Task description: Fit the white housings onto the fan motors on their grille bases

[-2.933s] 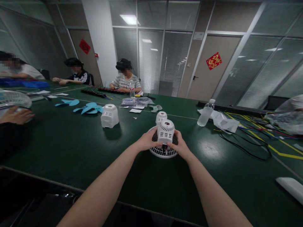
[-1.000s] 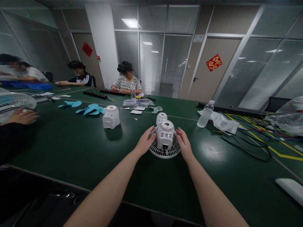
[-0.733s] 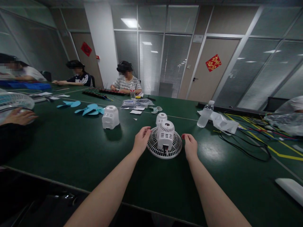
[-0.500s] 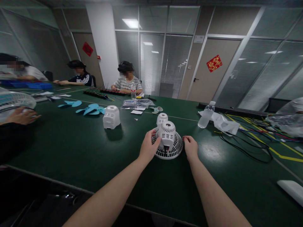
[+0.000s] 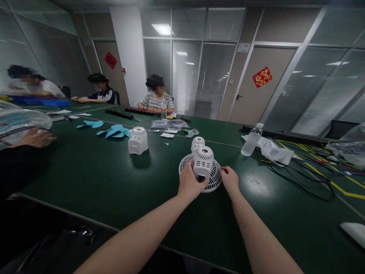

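White fan cover sits on top of a round grille, right in front of the person. The left hand is clamped on the cover, with its thumb low on the front and its fingers around the left side. A dark part peeks out of the cover's low front edge, just above the thumb. The right hand is at the right edge of the grille. Its fingers are curled in and the tips are at the rim, but I cannot tell if they pinch something.

Just behind the big cover is a smaller white cover, partly hidden. The grille lies flat on the dark green table.

To the left, well apart from the hands, another white cover stands upright. Near it are blue fan blades. Past them, at the far left, someone else's hand rests on a fan cage. Farther back are a pale fan blade, scraps of paper and a clear bag.

To the right, a cloudy bottle stands beside crumpled white wrap. Black cables curl close by. Across the table, three people sit with black gear on their heads.
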The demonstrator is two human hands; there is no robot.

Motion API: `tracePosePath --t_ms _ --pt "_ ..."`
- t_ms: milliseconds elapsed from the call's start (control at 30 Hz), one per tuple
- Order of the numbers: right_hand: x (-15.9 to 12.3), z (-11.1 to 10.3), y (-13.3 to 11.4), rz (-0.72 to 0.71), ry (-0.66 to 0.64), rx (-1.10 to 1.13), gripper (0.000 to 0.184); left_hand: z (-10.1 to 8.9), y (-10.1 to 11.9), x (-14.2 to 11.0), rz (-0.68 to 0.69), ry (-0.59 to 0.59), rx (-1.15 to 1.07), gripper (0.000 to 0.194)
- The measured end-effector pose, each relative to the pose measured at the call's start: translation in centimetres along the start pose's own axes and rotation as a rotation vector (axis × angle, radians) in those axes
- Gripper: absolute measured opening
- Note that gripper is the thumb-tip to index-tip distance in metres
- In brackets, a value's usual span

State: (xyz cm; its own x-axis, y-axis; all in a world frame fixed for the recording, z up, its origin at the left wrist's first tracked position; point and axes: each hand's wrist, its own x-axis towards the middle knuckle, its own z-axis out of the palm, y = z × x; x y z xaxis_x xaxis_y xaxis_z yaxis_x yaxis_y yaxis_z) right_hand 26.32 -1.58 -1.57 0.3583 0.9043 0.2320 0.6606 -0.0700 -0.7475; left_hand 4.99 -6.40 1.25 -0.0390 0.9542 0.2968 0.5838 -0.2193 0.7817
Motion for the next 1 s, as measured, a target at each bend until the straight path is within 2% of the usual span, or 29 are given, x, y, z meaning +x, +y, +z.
tracePosePath --t_ms 500,733,1000 --pt "-0.5 0.2 -1.0 -0.066 -0.101 0.064 0.026 0.0 -0.4 0.3 -0.031 0.089 0.027 0.108" --pt "-0.7 0.3 -1.2 -0.051 -0.083 0.111 0.028 -0.4 -0.6 1.1 -0.009 0.091 0.032 0.11" --pt "-0.7 0.7 -1.1 -0.059 -0.07 0.136 0.03 0.3 -0.9 1.3 -0.041 0.167 0.045 0.115"
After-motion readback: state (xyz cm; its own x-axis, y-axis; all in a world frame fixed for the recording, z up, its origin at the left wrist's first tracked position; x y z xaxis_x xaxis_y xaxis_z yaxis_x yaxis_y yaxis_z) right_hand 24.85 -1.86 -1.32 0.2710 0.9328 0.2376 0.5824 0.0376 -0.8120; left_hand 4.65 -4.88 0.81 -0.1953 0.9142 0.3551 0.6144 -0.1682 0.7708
